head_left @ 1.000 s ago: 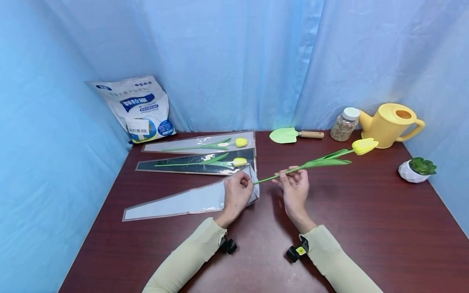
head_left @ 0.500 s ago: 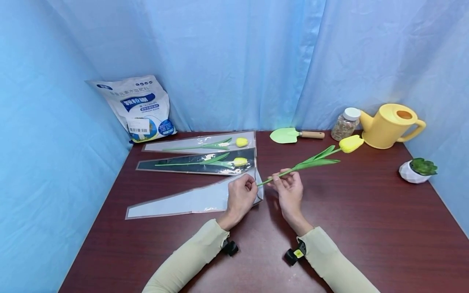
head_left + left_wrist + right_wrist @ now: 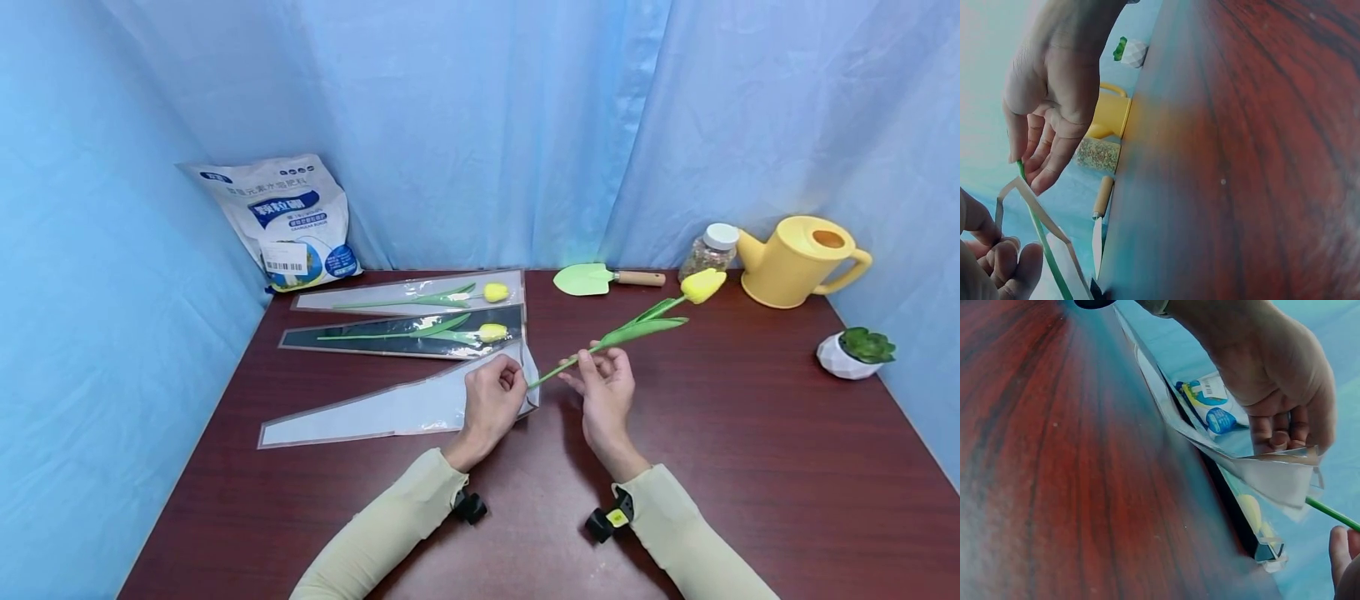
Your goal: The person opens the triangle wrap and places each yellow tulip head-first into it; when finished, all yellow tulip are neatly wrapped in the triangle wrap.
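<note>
My left hand pinches the mouth edge of a long white flower sleeve, whose opening stands apart. With thumb and fingers, my right hand grips the green stem of a yellow artificial tulip, tilted with its bloom up and to the right. In the left wrist view the lower stem passes inside the sleeve's opening; its tip is hidden. The right wrist view shows the sleeve's mouth spread below the left fingers, with the stem entering it.
Behind the sleeve lie a dark sleeve and a white one, each with a yellow tulip. A fertilizer bag stands back left. A green trowel, jar, yellow watering can and potted succulent line the back and right.
The tulip has moved leftward, its stem further toward the sleeve's mouth. My right hand went left, then back right along the stem. My left hand and the sleeve shifted slightly right.
</note>
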{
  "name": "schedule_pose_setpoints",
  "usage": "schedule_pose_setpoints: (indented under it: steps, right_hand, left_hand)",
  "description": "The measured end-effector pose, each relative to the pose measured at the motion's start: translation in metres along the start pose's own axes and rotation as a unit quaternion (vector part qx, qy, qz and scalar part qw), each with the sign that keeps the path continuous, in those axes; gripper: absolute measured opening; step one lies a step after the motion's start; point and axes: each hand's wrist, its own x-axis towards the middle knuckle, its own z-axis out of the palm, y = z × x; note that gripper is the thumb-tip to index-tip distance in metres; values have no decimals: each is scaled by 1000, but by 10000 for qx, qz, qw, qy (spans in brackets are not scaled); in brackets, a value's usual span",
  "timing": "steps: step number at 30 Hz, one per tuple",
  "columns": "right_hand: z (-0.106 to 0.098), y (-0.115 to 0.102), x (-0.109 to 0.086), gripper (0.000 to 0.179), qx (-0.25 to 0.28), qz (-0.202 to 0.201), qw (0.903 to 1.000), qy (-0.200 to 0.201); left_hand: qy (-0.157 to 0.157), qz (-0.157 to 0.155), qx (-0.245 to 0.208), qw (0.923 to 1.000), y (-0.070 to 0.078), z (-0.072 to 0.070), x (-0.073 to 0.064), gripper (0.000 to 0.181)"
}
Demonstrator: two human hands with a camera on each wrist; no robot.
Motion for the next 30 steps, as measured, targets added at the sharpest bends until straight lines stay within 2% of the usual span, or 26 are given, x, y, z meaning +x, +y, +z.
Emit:
schedule_pose_setpoints:
  steps: [4,8,12,16,18,23,27,30]
  right_hand:
    - [1,2,-2,16,19,-8,10000,7]
    - [1,3,-1,19,-117,1,9998,-150]
    - [-2,0,0,27,-846,-247,9953,-414]
    - [-6,-8,3,30,-1472,-436,9874,-395]
    - [-7,-12,4,27,-1433,-373,9886,-275]
    - [-9,-19,9,18,-929,-202,9955,27]
    - [-8,-16,10,13,-653,-170,9976,154]
    - [-6,-12,6,16,-527,-83,9985,139]
  left_hand:
    - [61,89,-40,9999,0,0,-1,11]
    - [105,154,-98,9998,0,1,-1,11]
    - [117,138,-142,9997,-1,0,-1,11]
    - [105,86,-145,9998,-1,0,-1,12]
    - [92,71,-133,9998,-1,0,-1,12]
    - [90,100,-134,9998,-2,0,-1,12]
    - [83,122,-191,9997,-2,0,-1,12]
    - [119,218,-209,9995,-2,0,-1,12]
